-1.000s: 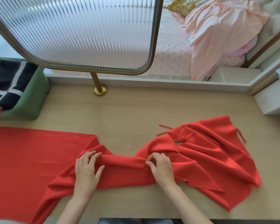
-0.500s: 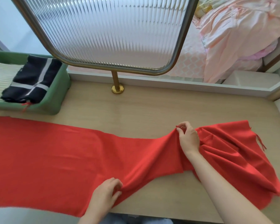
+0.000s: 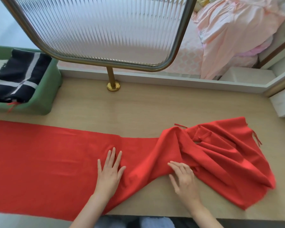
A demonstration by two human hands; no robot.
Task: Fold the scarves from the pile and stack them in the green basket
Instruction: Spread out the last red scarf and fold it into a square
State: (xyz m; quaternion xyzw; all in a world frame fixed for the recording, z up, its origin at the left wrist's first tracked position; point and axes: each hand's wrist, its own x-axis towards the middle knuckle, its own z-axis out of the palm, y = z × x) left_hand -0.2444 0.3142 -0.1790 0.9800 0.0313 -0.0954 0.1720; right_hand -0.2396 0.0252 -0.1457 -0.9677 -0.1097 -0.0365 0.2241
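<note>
Left hand (image 3: 109, 172) presses flat, fingers spread, on the long red woven scarf (image 3: 48, 158); right hand (image 3: 184, 177), relaxed, touches its rumpled folds on the pale wood-grain bench (image 3: 138, 109).

One left hand (image 3: 109, 171) and one right hand (image 3: 185, 178) are pressing one red scarf (image 3: 48, 153); one green basket (image 3: 46, 96) is holding one dark scarf (image 3: 23, 71).
</note>
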